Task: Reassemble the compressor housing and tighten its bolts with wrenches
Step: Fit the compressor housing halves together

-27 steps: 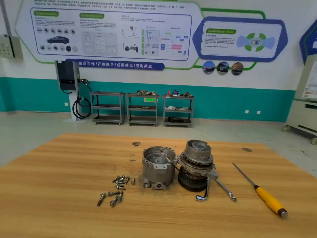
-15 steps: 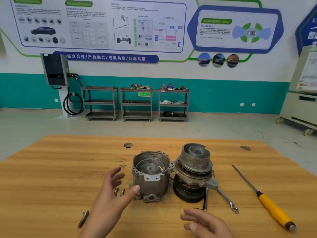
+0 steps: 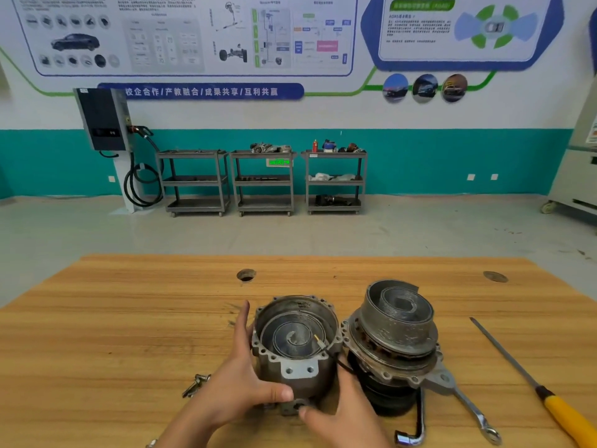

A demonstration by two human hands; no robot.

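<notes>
Wall (image 3: 323, 114): white over teal, posters mounted above; a black charger (image 3: 101, 118) with a coiled cable is fixed at the left

Carts (image 3: 263, 180): three grey shelf units, ranged along the wall; parts are laid on the two right-hand ones

Table (image 3: 113, 334): wood top, filling the foreground; every item below is set on it

Body (image 3: 397, 337): stood upright at centre right, scroll end up, dark pulley end down; placed just beside the housing, on its right

Housing (image 3: 297, 370): stood upright at centre, open end up, a spiral scroll seen inside; enclosed between the two hands, one on its left flank, the other at its lower right

Left hand (image 3: 235, 386): wrapped round the housing; the fingers are laid up the left wall, the thumb is curled across the lower front, below the flat two-hole pad

Right hand (image 3: 345, 418): closed on the housing from the near right; the thumb tip is pressed to the base lug at the front, the fingers are passed into the gap between housing and body, their tips hidden

Screwdriver (image 3: 555, 405): yellow handle, laid diagonally at far right, well apart from both hands

Wrench (image 3: 471, 412): ring-ended, laid diagonally from under the body's mounting ear, ring end nearest the camera

L-wrench (image 3: 421, 415): chromed, laid against the body's front, between right hand and wrench

Bolts (image 3: 195, 384): loose cluster, just left of the left hand, partly hidden by it

Wire (image 3: 329, 352): thin, black, brass-tipped, run over the housing rim toward the body
</notes>
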